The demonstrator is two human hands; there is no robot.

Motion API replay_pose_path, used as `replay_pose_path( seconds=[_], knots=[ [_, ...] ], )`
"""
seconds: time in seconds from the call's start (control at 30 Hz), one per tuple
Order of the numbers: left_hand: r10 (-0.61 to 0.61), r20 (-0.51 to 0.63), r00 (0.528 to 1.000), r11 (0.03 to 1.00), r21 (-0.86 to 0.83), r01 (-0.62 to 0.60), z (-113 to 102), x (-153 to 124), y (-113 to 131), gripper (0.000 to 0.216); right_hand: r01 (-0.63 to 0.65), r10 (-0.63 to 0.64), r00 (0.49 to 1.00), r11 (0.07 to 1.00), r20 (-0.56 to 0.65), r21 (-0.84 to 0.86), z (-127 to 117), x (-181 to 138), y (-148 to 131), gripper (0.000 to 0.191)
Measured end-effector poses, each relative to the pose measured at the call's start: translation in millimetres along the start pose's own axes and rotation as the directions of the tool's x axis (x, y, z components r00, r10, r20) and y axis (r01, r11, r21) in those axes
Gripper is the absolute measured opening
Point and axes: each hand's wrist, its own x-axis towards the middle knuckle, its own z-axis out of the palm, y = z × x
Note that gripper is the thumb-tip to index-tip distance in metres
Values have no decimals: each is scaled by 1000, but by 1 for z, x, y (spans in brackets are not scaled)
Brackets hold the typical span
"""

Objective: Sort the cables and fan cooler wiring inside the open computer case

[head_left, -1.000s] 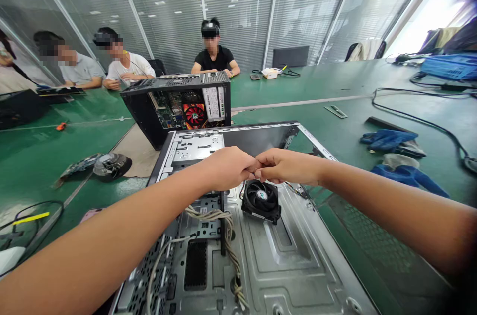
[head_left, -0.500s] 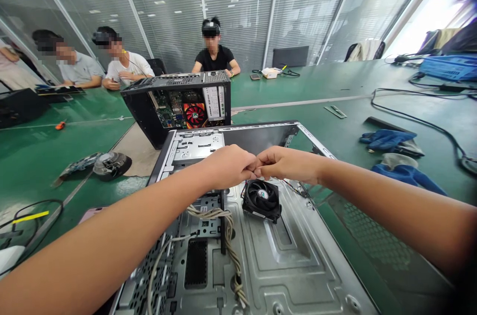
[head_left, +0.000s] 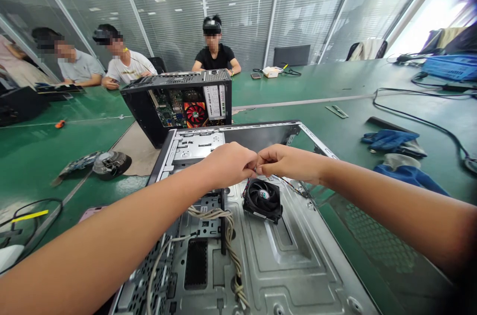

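Fingertip to fingertip, my left hand (head_left: 235, 162) and my right hand (head_left: 285, 162) are pinched closed above an open computer case (head_left: 298, 250) that lies on its side. Thin multi-coloured fan cable (head_left: 288, 184) runs under my right hand toward the pinched fingers of both hands. The exact spot they grip is mostly hidden behind the fingers. Just below, a black cooling fan (head_left: 263, 200) with a round hub label rests on the bare metal panel of the case. Twisted beige cables (head_left: 231, 243) lie left of the fan.
Behind stands a second computer case (head_left: 143, 111) with a red fan (head_left: 195, 114). A round heatsink-like part (head_left: 112, 165) sits at left, blue gloves (head_left: 395, 141) at right. Black cables (head_left: 413, 118) cross the green table (head_left: 283, 91). Several people sit across it.
My fingertips have drawn slightly apart, and more of the cable shows below my right hand. The fan stays in place on the case panel.
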Motion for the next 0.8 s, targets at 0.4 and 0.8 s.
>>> replay_pose_path(
  seconds=[0.4,0.8],
  knots=[
    [48,62,997,993,106,-54,-6,-1,12,17,17,-19,999,998,-27,-65,-1,2,3,13],
    [29,37,999,995,96,-32,-2,0,12,16,-12,9,999,998,-51,-65,0,0,-3,7]
  ],
)
